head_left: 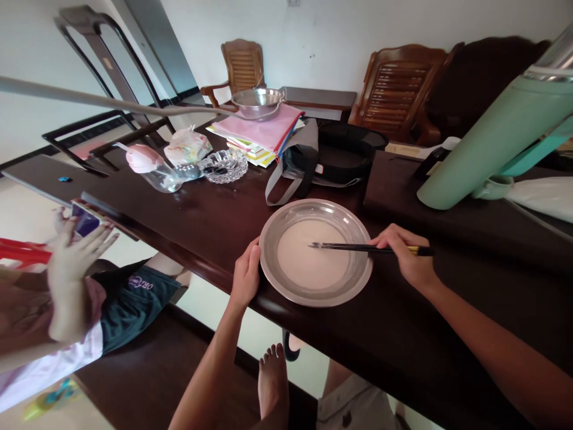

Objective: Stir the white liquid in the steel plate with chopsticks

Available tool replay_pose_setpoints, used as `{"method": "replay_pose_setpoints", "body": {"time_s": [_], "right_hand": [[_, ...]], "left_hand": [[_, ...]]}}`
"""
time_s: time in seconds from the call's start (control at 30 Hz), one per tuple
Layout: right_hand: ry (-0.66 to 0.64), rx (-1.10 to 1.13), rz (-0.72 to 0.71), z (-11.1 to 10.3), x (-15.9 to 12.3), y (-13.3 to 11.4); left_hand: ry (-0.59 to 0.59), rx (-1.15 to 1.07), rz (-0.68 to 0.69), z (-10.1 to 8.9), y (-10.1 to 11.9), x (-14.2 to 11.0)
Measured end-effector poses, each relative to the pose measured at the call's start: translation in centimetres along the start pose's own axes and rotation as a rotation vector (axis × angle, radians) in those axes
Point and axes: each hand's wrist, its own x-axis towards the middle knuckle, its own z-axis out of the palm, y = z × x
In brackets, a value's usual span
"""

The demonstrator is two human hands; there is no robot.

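Observation:
A wide stainless-steel bowl (271,280) stands at the dark table's near edge, with a pale, milky liquid (308,269) in it. My left hand (246,272) grips the bowl's left rim, fingers mostly hidden beneath or behind it. In my right hand (409,254), closed at the bowl's right side, is a pair of black chopsticks (349,246) with gold-coloured ends. They lie almost level across the bowl, and their wet-looking tips are over its middle, at or in the liquid; I cannot tell how deep.
Behind the bowl are a black bag (344,149) and a metal pail (257,101) on folders (268,128). A glass dish (228,166) stands back left. A tilted green flask (487,143) is at right. On the left, another person (76,275) holds a phone-like object.

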Motion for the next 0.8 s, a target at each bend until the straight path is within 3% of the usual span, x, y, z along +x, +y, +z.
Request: {"method": "replay_pose_setpoints", "body": {"time_s": [0.07, 0.23, 0.4, 0.57, 0.7, 0.8], "right_hand": [[0.051, 0.061, -0.012, -0.08, -0.05, 0.18], [-0.143, -0.038, -0.059, 0.15, -0.14, -0.03], [0.062, 0.021, -0.019, -0.07, -0.14, 0.05], [-0.157, -0.047, -0.086, 0.16, -0.29, -0.11], [0.024, -0.034, -0.035, 0.06, -0.21, 0.00], [-0.042, 0.033, -0.041, 0.02, -0.35, 0.12]], "left_hand": [[-0.011, -0.009, 0.002, 0.01, -0.01, 0.01], [0.006, -0.010, -0.009, 0.01, -0.03, 0.00], [-0.008, -0.019, 0.005, 0.02, 0.00, 0.02], [0.006, -0.013, 0.006, 0.00, -0.09, 0.04], [-0.003, -0.004, 0.007, 0.00, -0.02, -0.01], [-0.008, -0.006, 0.010, 0.03, 0.00, -0.02]]}}
